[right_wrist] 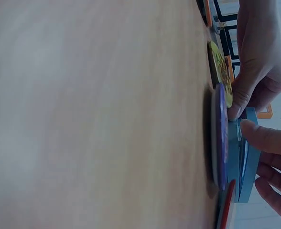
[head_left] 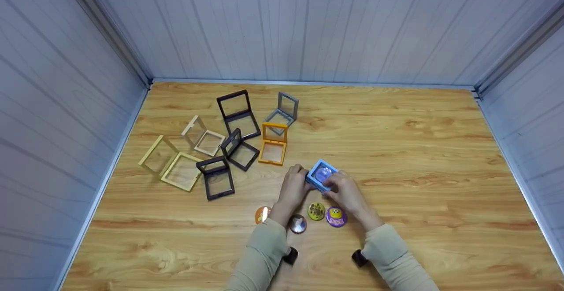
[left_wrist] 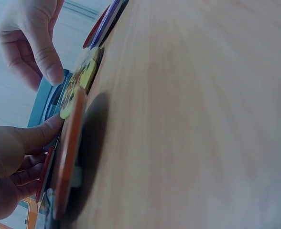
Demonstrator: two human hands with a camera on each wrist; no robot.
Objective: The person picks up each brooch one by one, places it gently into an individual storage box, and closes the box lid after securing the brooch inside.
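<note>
A small light blue display frame [head_left: 320, 163] sits between the two hands, with a bluish-purple round badge [head_left: 324, 173] visible inside its window. My left hand [head_left: 293, 189] holds the frame at its left side, the thumb along its near edge. On the right side my right hand [head_left: 350, 194] pinches the frame, its thumb at the near edge in the right wrist view. The frame's two halves lie close together there, with a narrow gap between them. Just below the hands lie a yellow badge [head_left: 316, 211], a purple badge [head_left: 336, 216], and a dark badge [head_left: 298, 223].
An orange badge [head_left: 263, 214] is partly covered by the left forearm. Farther left several opened frames stand on the wooden table: an orange frame [head_left: 272, 163], a grey frame [head_left: 288, 94], a yellow frame [head_left: 176, 187], a cream frame [head_left: 207, 151] and dark ones. White walls surround the table.
</note>
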